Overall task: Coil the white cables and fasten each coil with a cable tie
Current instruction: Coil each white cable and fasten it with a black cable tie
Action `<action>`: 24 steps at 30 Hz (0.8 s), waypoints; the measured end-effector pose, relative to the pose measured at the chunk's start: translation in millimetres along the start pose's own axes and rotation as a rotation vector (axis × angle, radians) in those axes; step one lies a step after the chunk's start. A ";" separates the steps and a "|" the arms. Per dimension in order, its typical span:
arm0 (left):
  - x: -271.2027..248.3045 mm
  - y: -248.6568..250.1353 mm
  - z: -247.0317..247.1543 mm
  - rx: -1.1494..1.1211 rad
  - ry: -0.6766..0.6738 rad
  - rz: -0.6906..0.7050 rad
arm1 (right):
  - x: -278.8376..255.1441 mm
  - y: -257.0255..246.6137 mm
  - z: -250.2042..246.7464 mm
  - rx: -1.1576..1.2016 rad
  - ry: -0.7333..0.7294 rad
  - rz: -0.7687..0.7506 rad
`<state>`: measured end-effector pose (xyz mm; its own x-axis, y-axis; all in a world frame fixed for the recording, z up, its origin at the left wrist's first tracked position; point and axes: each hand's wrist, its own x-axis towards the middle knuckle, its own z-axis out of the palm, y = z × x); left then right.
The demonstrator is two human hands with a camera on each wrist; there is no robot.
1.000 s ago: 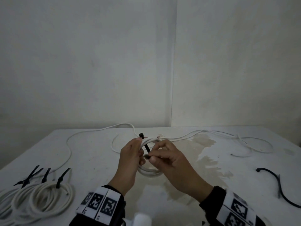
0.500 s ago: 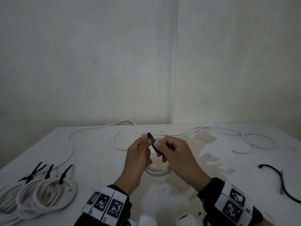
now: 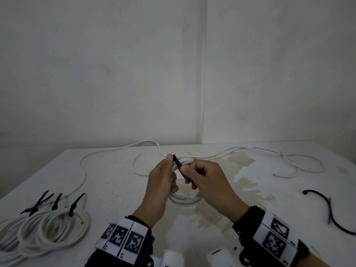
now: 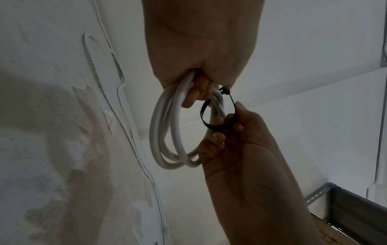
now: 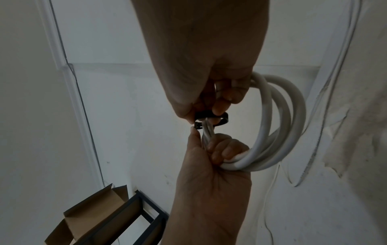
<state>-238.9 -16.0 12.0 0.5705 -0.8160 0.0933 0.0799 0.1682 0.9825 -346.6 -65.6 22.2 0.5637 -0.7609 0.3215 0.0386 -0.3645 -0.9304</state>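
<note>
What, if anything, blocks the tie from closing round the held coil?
Nothing visible does. The left hand grips the coil; the right hand pinches the tie, already looped round the strands.

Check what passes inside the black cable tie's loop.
Strands of the white cable coil run through the cable tie. The right hand hides whether its tail is threaded.
</note>
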 end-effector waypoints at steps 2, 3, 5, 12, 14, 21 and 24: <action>0.1 0.1 -0.2 -0.001 0.002 0.000 | -0.1 -0.9 0.0 0.000 0.002 -0.001; 0.3 0.0 -0.2 0.004 0.002 0.002 | -0.2 -1.1 0.0 0.006 0.003 0.002; 0.6 -0.5 0.4 0.014 0.000 0.004 | -0.3 -1.4 -0.5 0.017 0.004 0.006; 0.7 -1.2 -1.4 0.036 -0.002 0.015 | 0.8 -1.7 1.4 0.000 0.026 0.038; 0.7 0.0 -2.1 0.049 -0.007 0.029 | 1.3 -1.1 2.3 0.000 0.036 0.042; -1.5 1.3 -2.7 0.044 -0.002 0.067 | 0.1 -0.6 6.4 0.039 0.111 -0.001; -1.7 -1.2 -1.4 0.043 0.006 0.057 | 1.8 -1.1 5.4 0.057 0.111 -0.003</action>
<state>-238.9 -14.0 10.4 0.5776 -0.8027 0.1485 0.0120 0.1902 0.9817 -341.2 -63.7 22.8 0.4686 -0.8159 0.3387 0.0885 -0.3382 -0.9369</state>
